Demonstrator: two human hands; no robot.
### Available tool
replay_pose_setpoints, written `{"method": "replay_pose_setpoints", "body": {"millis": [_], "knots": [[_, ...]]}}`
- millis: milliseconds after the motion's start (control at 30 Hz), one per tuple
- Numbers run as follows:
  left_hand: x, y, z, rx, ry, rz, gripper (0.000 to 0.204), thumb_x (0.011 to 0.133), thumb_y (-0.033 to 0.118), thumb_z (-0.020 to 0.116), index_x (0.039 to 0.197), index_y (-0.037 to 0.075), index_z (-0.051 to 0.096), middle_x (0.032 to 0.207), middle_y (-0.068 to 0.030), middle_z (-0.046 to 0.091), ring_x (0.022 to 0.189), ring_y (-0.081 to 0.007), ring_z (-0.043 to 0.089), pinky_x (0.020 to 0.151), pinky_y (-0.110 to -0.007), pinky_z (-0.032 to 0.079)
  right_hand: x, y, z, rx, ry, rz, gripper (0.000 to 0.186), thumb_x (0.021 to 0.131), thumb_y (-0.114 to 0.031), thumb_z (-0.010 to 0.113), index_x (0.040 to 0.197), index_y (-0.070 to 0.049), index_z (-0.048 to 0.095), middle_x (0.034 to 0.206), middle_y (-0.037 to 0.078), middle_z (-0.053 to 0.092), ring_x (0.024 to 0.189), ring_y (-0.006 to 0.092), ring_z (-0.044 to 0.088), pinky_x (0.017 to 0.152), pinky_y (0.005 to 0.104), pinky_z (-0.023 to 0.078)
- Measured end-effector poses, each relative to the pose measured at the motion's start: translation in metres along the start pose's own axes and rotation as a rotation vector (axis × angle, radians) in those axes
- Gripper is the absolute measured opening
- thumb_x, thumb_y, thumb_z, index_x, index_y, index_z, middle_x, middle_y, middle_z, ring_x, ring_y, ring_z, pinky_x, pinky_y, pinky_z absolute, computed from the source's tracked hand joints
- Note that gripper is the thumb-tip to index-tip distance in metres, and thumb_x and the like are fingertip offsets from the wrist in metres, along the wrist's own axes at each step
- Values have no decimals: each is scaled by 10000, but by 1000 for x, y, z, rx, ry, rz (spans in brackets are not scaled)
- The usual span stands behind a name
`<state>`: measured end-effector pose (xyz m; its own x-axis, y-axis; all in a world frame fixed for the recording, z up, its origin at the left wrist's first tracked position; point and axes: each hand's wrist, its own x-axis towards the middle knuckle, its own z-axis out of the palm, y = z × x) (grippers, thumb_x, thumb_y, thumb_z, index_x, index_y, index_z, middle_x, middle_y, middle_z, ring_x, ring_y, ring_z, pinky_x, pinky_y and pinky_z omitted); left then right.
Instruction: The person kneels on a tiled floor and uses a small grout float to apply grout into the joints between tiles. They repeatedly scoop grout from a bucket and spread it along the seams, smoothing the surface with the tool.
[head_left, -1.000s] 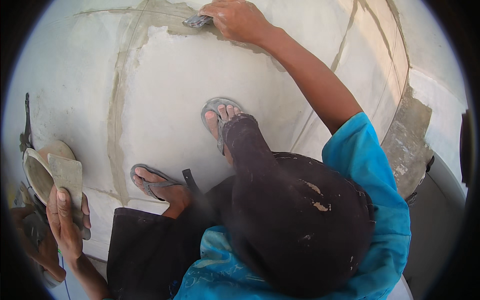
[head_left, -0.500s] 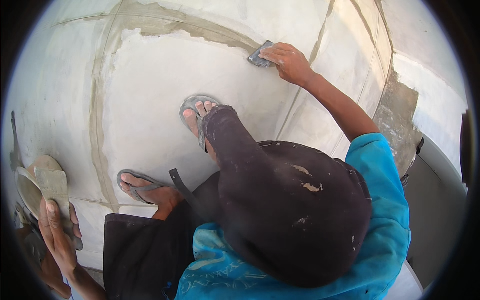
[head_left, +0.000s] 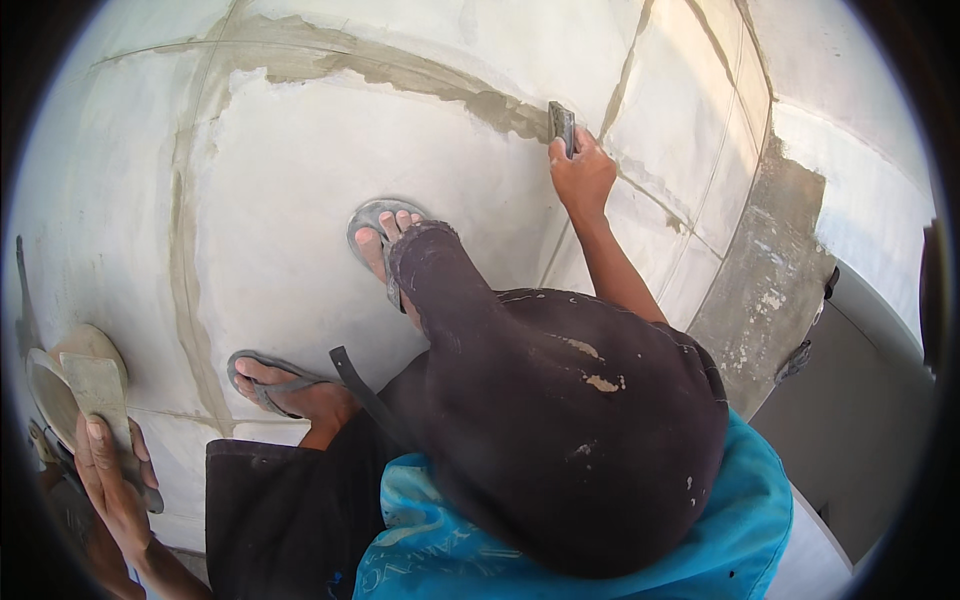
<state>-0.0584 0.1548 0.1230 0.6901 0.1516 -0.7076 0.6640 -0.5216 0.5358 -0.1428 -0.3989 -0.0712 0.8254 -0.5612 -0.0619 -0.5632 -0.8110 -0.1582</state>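
My right hand [head_left: 583, 178] is closed around a small dark flat spreader [head_left: 562, 122]. The blade stands turned nearly edge-on at the right end of a wet-looking grey filler strip [head_left: 400, 80] across the pale tiled surface [head_left: 300, 180]. At the lower left, my left hand [head_left: 112, 485] grips a putty-smeared scraper [head_left: 97, 385], its broad blade pointing away from me. Directly behind that blade is a cream bowl [head_left: 105, 345], tilted on its side. Whether the left fingers also support the bowl is hidden.
My sandalled feet, in a far sandal [head_left: 365, 215] and a near sandal [head_left: 262, 390], rest on the tiles. My dark-trousered knee [head_left: 580, 430] fills the middle. Another filler strip [head_left: 185, 270] runs down the left; a bare grey patch [head_left: 765, 260] lies at the right.
My right hand has moved right along the strip, and the spreader has turned from flat to nearly edge-on. More of the filler strip shows. My left hand keeps its hold.
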Motion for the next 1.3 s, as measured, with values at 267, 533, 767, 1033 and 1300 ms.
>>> {"method": "replay_pose_setpoints", "body": {"millis": [267,533,767,1033,1300], "knots": [[1,-5,-7,-17,-13,31,505,991,384,493,1268,-38,502,774,-128,606,497,-114,449,440,-222,343,22,-90,37,143,-19,60,275,754,-266,596,872,-38,696,612,142,629,574,294,618,641,395,493],[-3,9,12,150,52,85,488,1012,430,395,1158,-10,548,660,-57,506,472,-90,392,442,-211,310,40,-198,71,266,-56,-242,230,750,-253,599,752,-30,657,563,129,594,540,307,592,611,409,482],[-1,7,13,150,10,111,487,1017,443,339,1087,11,554,633,-25,457,462,-80,365,441,-205,294,69,-206,67,340,-156,-431,300,748,-226,664,963,-20,700,716,166,652,641,294,632,638,398,509],[3,-8,14,151,27,52,573,998,498,368,1257,12,524,672,-45,518,476,-73,403,438,-196,319,21,-191,102,-47,26,-975,355,754,-191,649,1080,-51,673,977,123,688,831,233,631,631,378,550],[-2,0,17,261,70,-10,601,977,561,378,1117,6,562,639,-30,506,463,-76,395,430,-196,308,107,-218,79,71,-174,-1260,291,784,-35,592,1050,-103,687,1037,56,683,1035,240,609,889,364,505]]}}
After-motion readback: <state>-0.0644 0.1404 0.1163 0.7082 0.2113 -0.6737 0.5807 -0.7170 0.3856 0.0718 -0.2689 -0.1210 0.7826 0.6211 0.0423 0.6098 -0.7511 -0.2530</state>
